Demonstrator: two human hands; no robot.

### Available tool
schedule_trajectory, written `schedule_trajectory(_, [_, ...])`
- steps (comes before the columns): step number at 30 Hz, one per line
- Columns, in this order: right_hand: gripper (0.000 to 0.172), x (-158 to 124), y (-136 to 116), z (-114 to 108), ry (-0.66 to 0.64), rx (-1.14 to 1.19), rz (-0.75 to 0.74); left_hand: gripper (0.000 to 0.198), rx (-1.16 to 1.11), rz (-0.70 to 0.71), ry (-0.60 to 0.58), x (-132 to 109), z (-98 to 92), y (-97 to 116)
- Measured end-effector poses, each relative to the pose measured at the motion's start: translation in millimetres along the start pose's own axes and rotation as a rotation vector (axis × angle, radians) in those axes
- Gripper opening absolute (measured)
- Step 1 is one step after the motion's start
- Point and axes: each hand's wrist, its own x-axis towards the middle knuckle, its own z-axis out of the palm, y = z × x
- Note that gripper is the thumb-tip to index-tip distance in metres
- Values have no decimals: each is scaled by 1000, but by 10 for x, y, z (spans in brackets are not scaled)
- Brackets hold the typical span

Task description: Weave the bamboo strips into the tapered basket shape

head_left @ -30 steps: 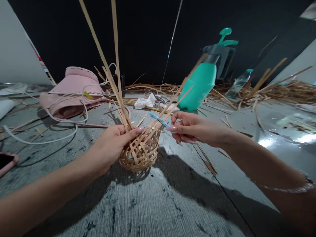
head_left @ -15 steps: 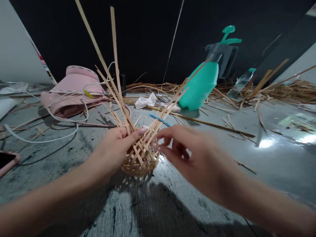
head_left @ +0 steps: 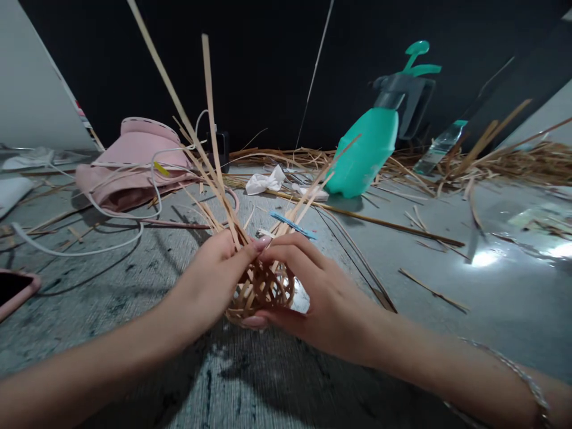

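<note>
A small woven bamboo basket (head_left: pixel 268 286) with long loose strips standing up from its rim is between my hands. My left hand (head_left: pixel 214 268) is closed on its left side, thumb and fingers pinching the strips (head_left: pixel 214 179) at the rim. My right hand (head_left: pixel 313 286) wraps round the right side, with its fingers at the upper rim and its thumb beneath the weave. A blue clip (head_left: pixel 294 226) sits across the right-hand strips, just beyond my right fingers. The far side of the basket is partly hidden.
A teal spray bottle (head_left: pixel 366 152) stands behind on the right, near a clear plastic bottle (head_left: pixel 441 148). A pink visor (head_left: pixel 138 164) and a white cable (head_left: pixel 89 250) lie left; a phone (head_left: pixel 18 292) is at the left edge. Loose strips (head_left: pixel 527 161) line the back wall.
My right hand has moved left and closed round the basket's right side; before, it was beside it with fingers curled. The basket has tilted slightly. My left hand keeps its pinch.
</note>
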Motion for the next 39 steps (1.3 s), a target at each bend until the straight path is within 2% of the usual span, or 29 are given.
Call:
schedule_trajectory(4, [35, -19, 31, 37, 31, 29, -67, 34, 47, 27, -18, 40, -27, 17])
schedule_trajectory(7, [31, -5, 53, 31, -24, 72, -47, 31, 21, 13, -99, 72, -42, -17])
schedule_trajectory(9, [29, 9, 64, 16, -51, 106, -28, 29, 34, 23, -108, 87, -47, -37])
schedule_trajectory(15, [34, -3, 62, 4, -6, 96, -55, 33, 16, 42, -143, 96, -52, -41])
schedule_trajectory(22, [33, -82, -17, 69, 43, -9, -182, 37, 24, 28, -178, 81, -42, -42])
schedule_trajectory(25, [29, -87, -21, 77, 88, -21, -156, 35, -1, 45, -173, 76, -46, -34])
schedule_trajectory(32, [34, -102, -8, 82, 33, -29, -112, 33, 29, 60, -199, 68, -44, -18])
schedule_trajectory(39, [30, -120, -65, 83, 41, -62, -67, 33, 47, 31, -168, 50, -43, -26])
